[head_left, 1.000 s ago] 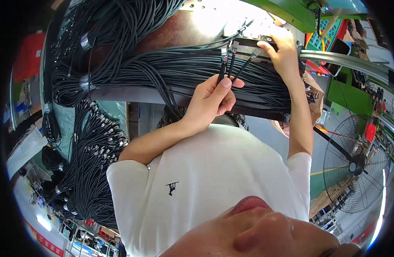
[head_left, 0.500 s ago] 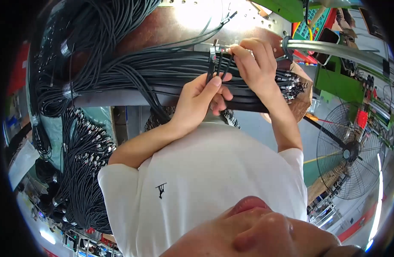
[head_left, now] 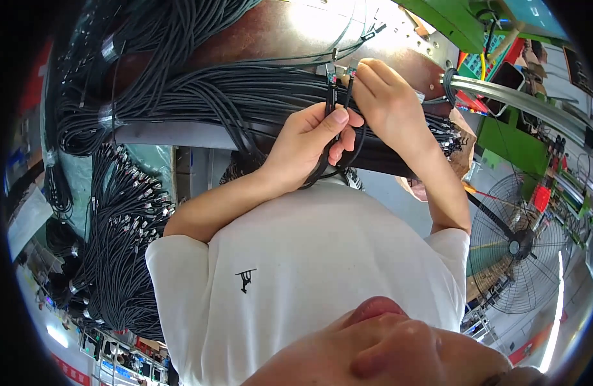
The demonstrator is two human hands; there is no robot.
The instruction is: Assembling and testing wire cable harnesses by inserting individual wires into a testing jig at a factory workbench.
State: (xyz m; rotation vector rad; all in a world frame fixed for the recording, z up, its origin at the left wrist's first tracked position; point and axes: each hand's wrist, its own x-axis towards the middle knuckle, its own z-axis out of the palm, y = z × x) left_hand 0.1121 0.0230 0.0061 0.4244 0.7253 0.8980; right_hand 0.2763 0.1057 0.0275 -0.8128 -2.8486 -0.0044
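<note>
My left hand [head_left: 316, 138] is closed round a few black cables [head_left: 331, 96], thumb on top, their connector ends pointing up past the fingers. Just to the right, my right hand [head_left: 390, 96] is closed at the connector end of one black cable [head_left: 350, 87], which stands apart from the others. Small metal connectors [head_left: 331, 72] with coloured bits show at the cable tips. Below the left hand the held cables curve down toward my shirt. My right fingertips are partly hidden behind the hand.
A thick bundle of black cables [head_left: 200, 96] lies across the brown work table [head_left: 264, 38]. More cables with metal ends [head_left: 132, 193] hang at the left. A metal tube [head_left: 502, 90] runs at the right, above a large fan [head_left: 518, 248].
My right hand has drawn slightly down and right with one cable, turning its back more upward. The left hand still grips its cables, and the whole view has shifted a little.
</note>
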